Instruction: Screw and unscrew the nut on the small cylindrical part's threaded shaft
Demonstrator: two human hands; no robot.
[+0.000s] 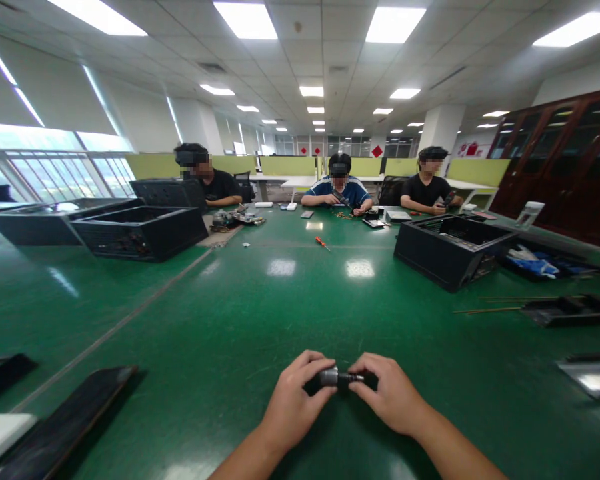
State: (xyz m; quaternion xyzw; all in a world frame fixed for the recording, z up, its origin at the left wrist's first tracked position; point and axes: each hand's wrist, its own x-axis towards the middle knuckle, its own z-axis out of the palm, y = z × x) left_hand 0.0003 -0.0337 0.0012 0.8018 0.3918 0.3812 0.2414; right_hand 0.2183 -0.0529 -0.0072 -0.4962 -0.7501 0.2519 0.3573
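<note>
We are holding a small dark cylinder with a silver metal collar (336,377) low over the near part of the glossy green table (260,313), level between both hands. Our left hand (294,400) is clenching its thicker dark end, with the fingers curled over it. Our right hand (387,393) is pinching the thinner end, with the fingertips closed on it. A flat black panel (65,427) is lying at the near left. Further out, an open black metal computer case (450,250) is sitting to the right and a second black case (140,232) to the left. An orange-handled screwdriver (321,243) is lying between them. Three seated people (339,190) are working at the far side.
</note>
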